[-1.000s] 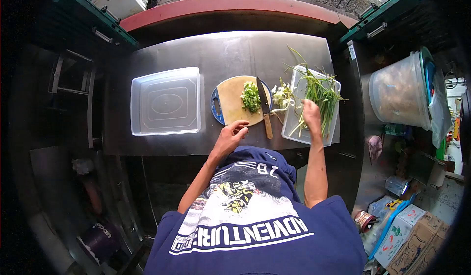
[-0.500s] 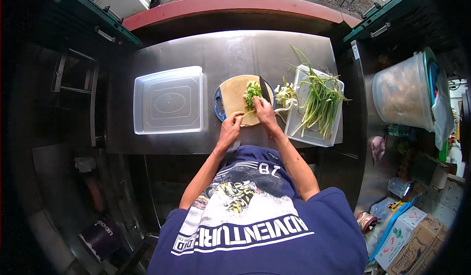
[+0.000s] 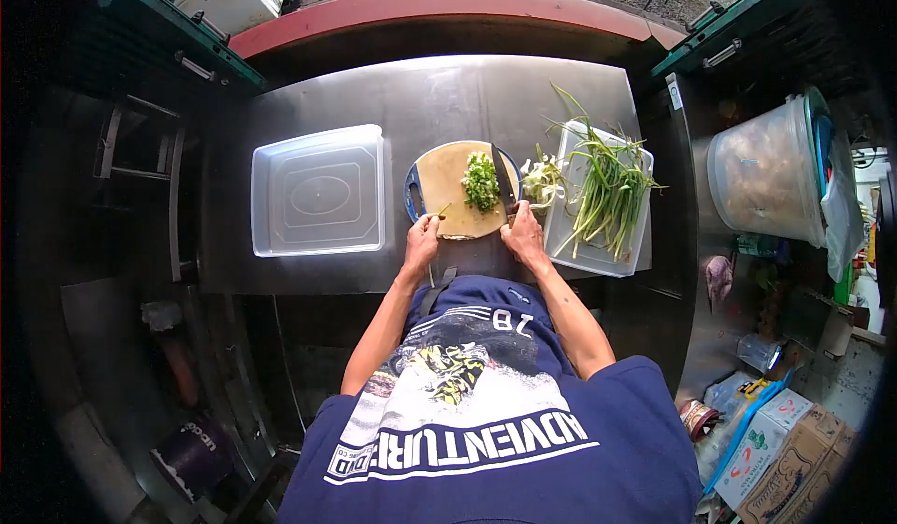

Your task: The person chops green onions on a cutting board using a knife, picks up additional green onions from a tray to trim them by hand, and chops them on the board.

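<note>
At the lower left edge of the round cutting board point(image 3: 439, 174), my left hand point(image 3: 422, 241) is closed on a thin green onion stalk point(image 3: 444, 209). My right hand point(image 3: 524, 232) is closed around the wooden handle of the knife, at the board's lower right edge. The knife's dark blade point(image 3: 503, 177) lies along the right side of the board. Chopped green onion point(image 3: 481, 183) is heaped on the board, just left of the blade. White onion trimmings point(image 3: 541, 180) lie between the board and a tray point(image 3: 598, 264) of long green onions point(image 3: 608, 192).
An empty clear plastic container point(image 3: 319, 194) stands on the steel table point(image 3: 420, 85) to the left. Beyond the table runs a red ledge point(image 3: 448, 3). A large tub point(image 3: 761, 169) is at the right, with cardboard boxes point(image 3: 790, 463) below it.
My right hand has gone from the onion tray to the board, then to the knife handle. My left hand has taken hold of a stalk and moved slightly left.
</note>
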Demonstrator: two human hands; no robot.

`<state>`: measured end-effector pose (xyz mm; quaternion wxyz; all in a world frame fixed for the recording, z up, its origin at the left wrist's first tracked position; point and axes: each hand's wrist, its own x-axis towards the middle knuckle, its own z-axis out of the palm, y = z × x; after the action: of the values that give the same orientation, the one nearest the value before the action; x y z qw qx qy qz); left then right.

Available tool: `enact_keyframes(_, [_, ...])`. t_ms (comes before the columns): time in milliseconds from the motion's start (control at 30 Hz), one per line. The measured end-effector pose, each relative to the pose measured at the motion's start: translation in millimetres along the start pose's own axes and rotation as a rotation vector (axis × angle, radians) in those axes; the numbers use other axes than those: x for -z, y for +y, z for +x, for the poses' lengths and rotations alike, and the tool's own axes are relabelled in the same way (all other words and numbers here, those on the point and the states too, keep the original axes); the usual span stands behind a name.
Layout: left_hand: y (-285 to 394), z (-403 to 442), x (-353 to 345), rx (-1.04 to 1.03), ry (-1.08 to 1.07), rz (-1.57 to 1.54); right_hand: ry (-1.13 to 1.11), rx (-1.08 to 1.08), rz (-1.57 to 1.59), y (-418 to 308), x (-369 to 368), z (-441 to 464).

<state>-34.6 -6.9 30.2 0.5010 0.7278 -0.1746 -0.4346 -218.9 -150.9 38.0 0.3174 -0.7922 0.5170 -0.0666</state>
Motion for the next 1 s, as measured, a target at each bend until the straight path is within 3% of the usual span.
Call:
enact_keyframes(133, [1, 4, 3, 0.112, -0.024, -0.001, 0.122, 0.005, 0.102, 2, 1, -4])
enact_keyframes(233, [7, 6, 0, 0.197, -0.026, -0.195, 0.212, 0.078, 0.121, 5, 9, -10])
enact_keyframes(300, [10, 9, 2, 0.198, -0.077, -0.222, 0.174, 0.182, 0.213, 4, 16, -17])
enact_keyframes(367, [11, 12, 2, 0.226, -0.113, -0.217, 0.059, 0.112, 0.245, -7, 30, -28])
enact_keyframes(433, [12, 14, 0, 0.245, -0.108, -0.275, -0.128, 0.181, 0.238, -19, 41, -40])
enact_keyframes(600, [19, 9, 1, 0.224, -0.134, -0.26, -0.25, 0.329, 0.157, -22, 46, -54])
enact_keyframes(1000, [37, -1, 3, 0.188, -0.169, -0.356, -0.272, 0.38, 0.147, -22, 56, -59])
